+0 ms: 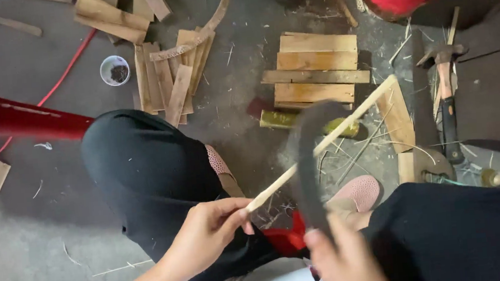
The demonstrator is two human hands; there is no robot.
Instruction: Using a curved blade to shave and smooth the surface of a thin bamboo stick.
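Left hand [207, 233] grips stick [322, 145], pointing up-right.

Legs: covered by black trousers [145, 166].
Feet: pink perforated slip-on shoes [358, 192] are worn.
Arms: bare, no sleeves seen.
Left hand [207, 233], right hand [346, 261]: ungloved, no rings seen.

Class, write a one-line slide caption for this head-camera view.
Left hand holds a thin bamboo strip while right hand grips a curved dark blade against it.
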